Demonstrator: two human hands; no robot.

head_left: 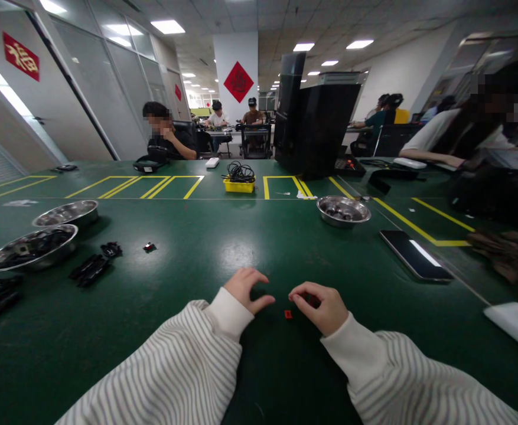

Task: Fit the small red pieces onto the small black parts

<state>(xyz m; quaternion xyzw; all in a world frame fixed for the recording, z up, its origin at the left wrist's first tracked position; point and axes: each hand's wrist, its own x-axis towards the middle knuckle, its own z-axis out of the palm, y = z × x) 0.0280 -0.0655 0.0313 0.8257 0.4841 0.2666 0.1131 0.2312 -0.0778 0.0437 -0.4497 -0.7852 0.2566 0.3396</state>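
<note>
My left hand (247,289) hovers over the green table with thumb and fingers apart and nothing between them. Across from it, my right hand (323,304) has its thumb and index fingertips brought close together. Whether something tiny sits in that pinch is too small to make out. A small red piece (288,314) lies on the table between the hands, just below the right fingertips. Farther off to the left rests another small red and black piece (149,247). Several black parts (91,270) lie left of it, some in clear wrapping.
Two steel bowls (75,219) stand at the left, the nearer one holding black parts. Another steel bowl (342,219) with small parts is at right, near a phone (413,255). A yellow bin (240,186) of cables stands at the back. A person sits at far right.
</note>
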